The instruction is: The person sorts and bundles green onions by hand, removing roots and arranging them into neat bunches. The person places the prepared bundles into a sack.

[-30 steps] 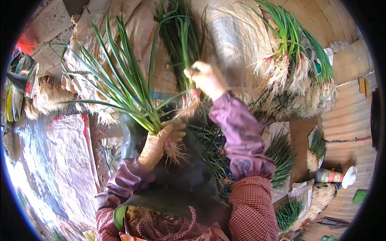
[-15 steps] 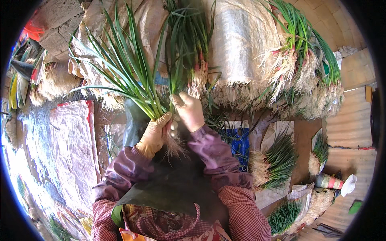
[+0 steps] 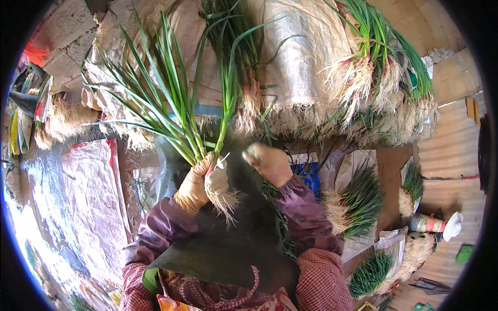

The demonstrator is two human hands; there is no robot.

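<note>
My left hand (image 3: 193, 184), in a pale yellowish glove, is closed round the lower stems of a bunch of green onions (image 3: 189, 124). Their long leaves fan up and to the left, one stem leaning right; pale roots (image 3: 224, 199) hang below the grip. To the right, apart from the bunch, my gloved right hand (image 3: 268, 163) is curled closed and slightly blurred. Whatever its fingers hold, if anything, is hidden. A dark apron (image 3: 218, 254) covers my lap below the hands.
Ahead lie woven sacks (image 3: 298, 57) over rooted onions, with a dark green bunch (image 3: 236, 52) on them. More onions (image 3: 384, 57) are piled at the far right, others (image 3: 360, 197) nearer right. A pale sheet (image 3: 96, 192) lies at left. A striped cone (image 3: 428, 223) lies at right.
My right hand has moved away from the stems, right and slightly downward. The bunch stays in my left hand, its right-hand stem now more spread from the others. The view has shifted slightly.
</note>
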